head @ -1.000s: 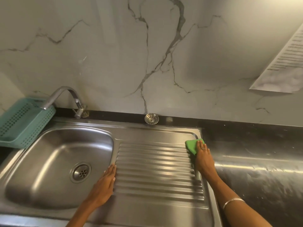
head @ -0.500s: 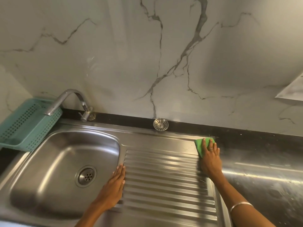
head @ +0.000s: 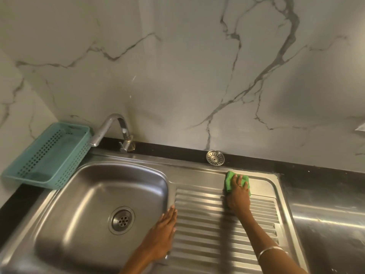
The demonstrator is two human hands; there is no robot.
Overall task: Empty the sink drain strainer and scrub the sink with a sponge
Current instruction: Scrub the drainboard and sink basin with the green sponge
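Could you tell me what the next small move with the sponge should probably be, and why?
Probably drag the green sponge toward the person along the ribbed drainboard. The right hand presses it flat at the drainboard's far edge, near the strainer, so most ridges lie nearer. The left hand rests flat by the basin, steadying.

Dim, warm light falls from above, leaving soft glare streaks on the steel sink [head: 59,196]. Wide-angle distortion bends the edges, and the forearms look slightly blurred.
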